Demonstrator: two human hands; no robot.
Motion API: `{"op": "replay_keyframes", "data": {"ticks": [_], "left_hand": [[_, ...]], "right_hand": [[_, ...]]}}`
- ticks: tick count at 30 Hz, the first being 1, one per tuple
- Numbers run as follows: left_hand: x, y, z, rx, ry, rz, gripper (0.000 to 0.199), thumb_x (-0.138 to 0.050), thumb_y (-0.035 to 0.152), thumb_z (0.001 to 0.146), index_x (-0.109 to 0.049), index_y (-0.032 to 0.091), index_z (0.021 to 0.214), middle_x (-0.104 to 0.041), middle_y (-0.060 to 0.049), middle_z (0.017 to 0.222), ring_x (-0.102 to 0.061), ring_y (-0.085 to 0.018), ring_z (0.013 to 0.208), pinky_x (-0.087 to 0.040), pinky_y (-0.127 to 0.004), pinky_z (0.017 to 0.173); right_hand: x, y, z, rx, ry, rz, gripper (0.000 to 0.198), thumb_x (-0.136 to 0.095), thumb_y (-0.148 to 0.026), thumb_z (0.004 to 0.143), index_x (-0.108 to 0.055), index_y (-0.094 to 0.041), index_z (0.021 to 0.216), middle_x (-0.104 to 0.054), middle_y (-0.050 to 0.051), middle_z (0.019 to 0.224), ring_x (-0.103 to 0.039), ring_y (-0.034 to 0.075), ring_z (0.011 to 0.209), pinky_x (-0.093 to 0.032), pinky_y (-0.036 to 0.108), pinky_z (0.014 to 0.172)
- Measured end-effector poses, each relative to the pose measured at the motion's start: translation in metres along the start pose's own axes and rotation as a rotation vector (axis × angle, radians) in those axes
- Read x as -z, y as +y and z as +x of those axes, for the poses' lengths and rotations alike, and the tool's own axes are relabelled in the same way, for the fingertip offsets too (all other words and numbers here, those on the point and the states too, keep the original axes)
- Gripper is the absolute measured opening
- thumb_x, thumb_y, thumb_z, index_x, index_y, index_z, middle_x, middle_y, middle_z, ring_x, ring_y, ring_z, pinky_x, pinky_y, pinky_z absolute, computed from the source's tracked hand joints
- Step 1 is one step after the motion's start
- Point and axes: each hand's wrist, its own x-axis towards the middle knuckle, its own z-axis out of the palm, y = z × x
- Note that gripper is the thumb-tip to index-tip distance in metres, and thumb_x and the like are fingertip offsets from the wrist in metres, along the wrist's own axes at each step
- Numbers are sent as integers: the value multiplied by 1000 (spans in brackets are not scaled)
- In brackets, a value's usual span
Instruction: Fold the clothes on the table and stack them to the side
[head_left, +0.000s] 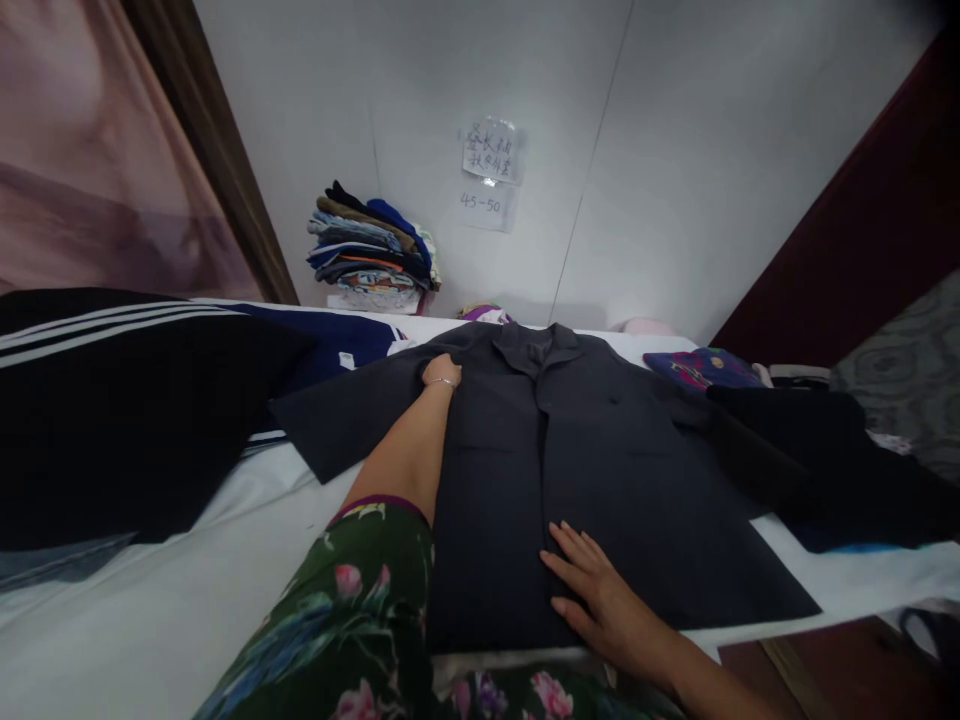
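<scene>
A dark grey suit jacket [495,500] lies spread front side up, collar at the far end and both sleeves out to the sides. My left hand [442,370], with a thin bracelet at the wrist, is closed on its cloth near the left armhole. Much of what those fingers pinch is hidden behind the hand. Flat on the lower front, beside the centre opening, rests my right hand [592,590] with its fingers spread.
Under the jacket is a white-covered table [217,590]. Black striped clothing [142,420] lies at left, more dark clothing [832,460] at right. A folded clothes stack [371,245] stands by the wall, below and left of handwritten papers [491,150].
</scene>
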Motion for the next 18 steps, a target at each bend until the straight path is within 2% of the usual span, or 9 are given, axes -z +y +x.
{"op": "replay_keyframes", "data": {"ticks": [5, 10, 14, 18], "left_hand": [[1, -5, -9, -17, -39, 58, 47, -56, 45, 83, -60, 7, 110, -61, -23, 119, -57, -32, 113, -45, -36, 91], [-3, -5, -45, -114, -39, 65, 53, -54, 41, 85, -47, 10, 127, -57, -19, 126, -54, -27, 118, -41, -32, 96], [1, -17, -95, -300, -62, 113, 58, -59, 37, 81, -45, 8, 130, -49, -19, 135, -49, -27, 123, -38, -33, 101], [17, -42, -174, -473, -59, 89, 48, -55, 39, 83, -54, 13, 124, -52, -13, 134, -51, -25, 121, -38, -34, 103]], "right_hand": [[-5, 3, 0, 38, 26, -37, 50, -43, -39, 94, -37, -28, 142, -19, 8, 154, -12, 24, 143, -16, 53, 114], [0, 0, -1, 52, 59, -31, 49, -46, -34, 92, -43, -22, 139, -23, 12, 153, -15, 25, 142, -17, 54, 113], [11, 5, -14, 137, 129, 52, 49, -49, -34, 91, -43, -23, 139, -33, 10, 149, -23, 23, 140, -23, 52, 112], [32, 32, -48, 163, 409, 110, 41, -48, -29, 91, -51, -26, 131, -47, 8, 140, -34, 22, 136, -32, 51, 109]]}}
